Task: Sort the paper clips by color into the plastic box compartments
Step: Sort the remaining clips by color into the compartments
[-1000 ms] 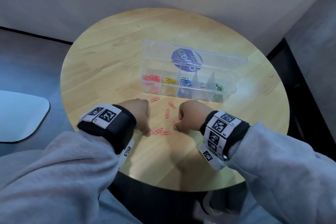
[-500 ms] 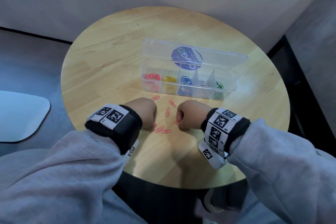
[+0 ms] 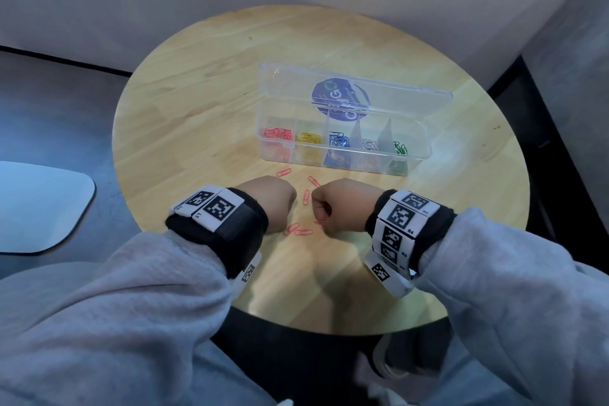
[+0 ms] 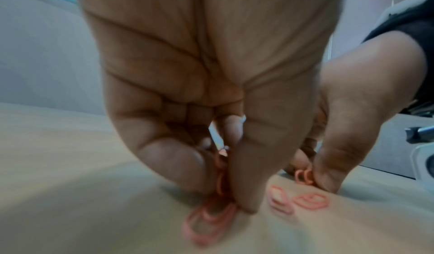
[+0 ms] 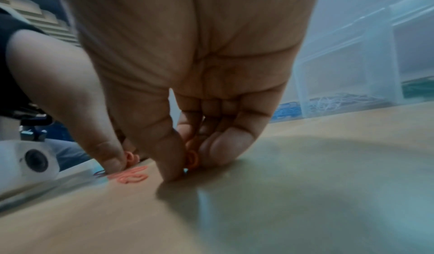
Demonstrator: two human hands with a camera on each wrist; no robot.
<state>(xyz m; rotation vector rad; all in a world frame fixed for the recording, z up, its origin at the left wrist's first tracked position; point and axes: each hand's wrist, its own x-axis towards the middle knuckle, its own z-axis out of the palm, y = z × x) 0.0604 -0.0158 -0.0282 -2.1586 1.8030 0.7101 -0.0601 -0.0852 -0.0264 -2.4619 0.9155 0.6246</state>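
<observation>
Loose pink paper clips (image 3: 306,197) lie scattered on the round wooden surface (image 3: 197,109), between both hands and the clear plastic box (image 3: 342,155). The box, lid open, holds pink, yellow, blue, silver and green clips in separate compartments. The left hand (image 3: 273,201) pinches pink clips, its fingers (image 4: 164,161) curled; the right hand (image 3: 339,204) likewise, apparently one clip.

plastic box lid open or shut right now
Open. The plastic box has its lid folded back behind it, and the sorted clips in the compartments lie uncovered.
</observation>
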